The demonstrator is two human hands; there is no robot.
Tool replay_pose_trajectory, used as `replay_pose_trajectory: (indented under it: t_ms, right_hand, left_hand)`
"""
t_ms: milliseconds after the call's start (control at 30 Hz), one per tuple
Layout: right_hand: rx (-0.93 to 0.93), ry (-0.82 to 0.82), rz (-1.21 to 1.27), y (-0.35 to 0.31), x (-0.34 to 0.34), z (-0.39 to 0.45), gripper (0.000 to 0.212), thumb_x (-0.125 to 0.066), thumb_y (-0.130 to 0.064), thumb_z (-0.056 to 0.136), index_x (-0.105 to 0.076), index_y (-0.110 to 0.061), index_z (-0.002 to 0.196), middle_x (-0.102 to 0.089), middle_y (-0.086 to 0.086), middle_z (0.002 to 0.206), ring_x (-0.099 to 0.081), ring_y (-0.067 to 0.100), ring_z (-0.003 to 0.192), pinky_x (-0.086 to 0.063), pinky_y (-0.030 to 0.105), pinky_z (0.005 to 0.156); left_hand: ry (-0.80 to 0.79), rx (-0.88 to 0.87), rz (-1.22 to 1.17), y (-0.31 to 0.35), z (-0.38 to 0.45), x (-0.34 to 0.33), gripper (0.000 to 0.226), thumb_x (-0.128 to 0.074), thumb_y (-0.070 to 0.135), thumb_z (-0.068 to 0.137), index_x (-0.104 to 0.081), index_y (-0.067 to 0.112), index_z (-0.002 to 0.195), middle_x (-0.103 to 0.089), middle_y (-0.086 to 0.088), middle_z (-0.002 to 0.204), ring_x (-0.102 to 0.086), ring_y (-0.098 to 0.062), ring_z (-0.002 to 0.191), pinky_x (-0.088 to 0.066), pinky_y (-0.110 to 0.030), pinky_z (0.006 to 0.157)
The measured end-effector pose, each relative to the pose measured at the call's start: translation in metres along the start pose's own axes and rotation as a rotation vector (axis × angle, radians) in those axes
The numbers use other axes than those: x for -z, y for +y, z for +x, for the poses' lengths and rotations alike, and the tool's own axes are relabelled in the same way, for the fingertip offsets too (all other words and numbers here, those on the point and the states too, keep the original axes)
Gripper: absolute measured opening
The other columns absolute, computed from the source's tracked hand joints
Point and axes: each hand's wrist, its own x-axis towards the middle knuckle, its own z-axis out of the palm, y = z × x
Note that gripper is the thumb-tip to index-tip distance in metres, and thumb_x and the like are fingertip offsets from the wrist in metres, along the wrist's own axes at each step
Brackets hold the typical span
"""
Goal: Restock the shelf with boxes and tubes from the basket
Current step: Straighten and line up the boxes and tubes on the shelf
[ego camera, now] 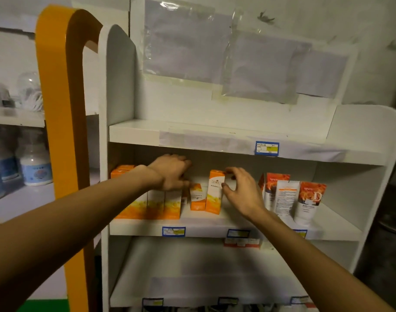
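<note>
Head view has the right hand (242, 192) pinching the top of an orange box (215, 191) on the middle shelf (203, 228), just left of the tubes (293, 197). Left hand (172, 172) rests on the box row (156, 203) further left, fingers loosely curled, can't tell if it's gripping. Looks like mid-placement, so next it probably needs nudging flush against that row.

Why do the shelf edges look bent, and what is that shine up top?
Head view: the wide-angle lens bows the shelf edges; light glares off the plastic sheets taped above; the lower shelf is dim and blurred, while the orange box by the right hand reads fairly sharp.
</note>
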Motion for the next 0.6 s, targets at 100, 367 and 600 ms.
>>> replay_pose_trajectory:
  t_ms: [100, 367, 600]
  right_hand:
    - [-0.110, -0.087, -0.033, 0.009, -0.005, -0.007, 0.063, -0.071, -0.036, 0.088, -0.042, -0.022, 0.142, -0.052, 0.001, 0.140, -0.049, 0.021, 0.129, -0.046, 0.042, 0.104]
    - [-0.314, -0.151, 0.248, 0.015, -0.032, -0.009, 0.070, -0.072, -0.027, 0.089, -0.034, -0.018, 0.147, -0.052, 0.005, 0.145, -0.053, 0.027, 0.130, -0.053, 0.043, 0.099]
    - [-0.287, -0.133, 0.297, 0.026, -0.044, 0.004, 0.047, -0.070, -0.027, 0.090, -0.051, -0.024, 0.133, -0.062, 0.001, 0.135, -0.060, 0.023, 0.121, -0.055, 0.044, 0.096]
  left_hand:
    - [-0.047, 0.016, 0.070, 0.030, 0.003, -0.006, 0.070, -0.053, 0.055, 0.096, -0.039, 0.012, 0.150, -0.045, -0.012, 0.150, -0.043, -0.031, 0.138, -0.033, -0.042, 0.118]
    - [-0.233, 0.050, 0.531, 0.069, 0.014, -0.034, 0.060, -0.037, 0.053, 0.103, -0.049, 0.010, 0.143, -0.052, -0.014, 0.147, -0.039, -0.034, 0.143, -0.005, -0.056, 0.125]
    - [-0.321, -0.050, 0.773, 0.072, 0.034, -0.065, 0.066, -0.018, 0.058, 0.103, -0.063, 0.018, 0.130, -0.061, -0.013, 0.138, -0.035, -0.037, 0.146, 0.018, -0.065, 0.114]
